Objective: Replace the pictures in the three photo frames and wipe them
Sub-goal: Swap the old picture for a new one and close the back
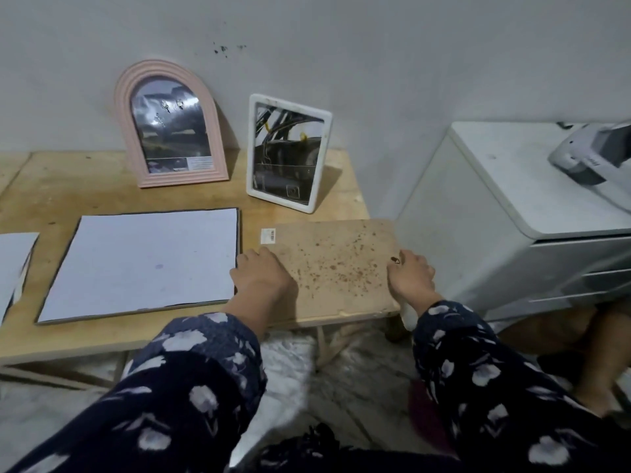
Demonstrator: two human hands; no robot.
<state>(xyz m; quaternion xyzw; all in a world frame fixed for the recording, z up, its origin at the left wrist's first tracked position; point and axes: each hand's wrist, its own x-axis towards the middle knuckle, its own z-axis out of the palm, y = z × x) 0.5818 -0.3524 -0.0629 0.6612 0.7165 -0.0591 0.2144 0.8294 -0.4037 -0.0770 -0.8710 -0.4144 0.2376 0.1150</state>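
I have the third frame lying face down at the 3 o'clock end of the wooden table [85,199], so that its speckled brown backing board [334,264] is up and I can get at what holds the picture in; a small white sticker [268,235] sits at the board's 11 o'clock corner.

My left hand [261,274] rests on the board's 9 o'clock edge, fingers bent down over it, steadying it, I judge, rather than lifting; my right hand [411,274] is at the 3 o'clock edge, its fingertips pinching a small dark tab [395,260], which I take to be a retaining clip, though it is too small to be sure.

The pink arched frame [170,126] stands at 11 o'clock, leaning against the wall [341,46], a dark landscape print inside it; the white rectangular frame [288,153] stands tilted back at 12 o'clock, just beside it, with a dark picture inside.

A large white sheet [143,264] lies flat at 9 o'clock, touching my left hand's side, kept close as the likely replacement; another white sheet [13,264] shows further along at 9 o'clock; a white printer [532,199] stands off the table at 3 o'clock.

I see no cloth.
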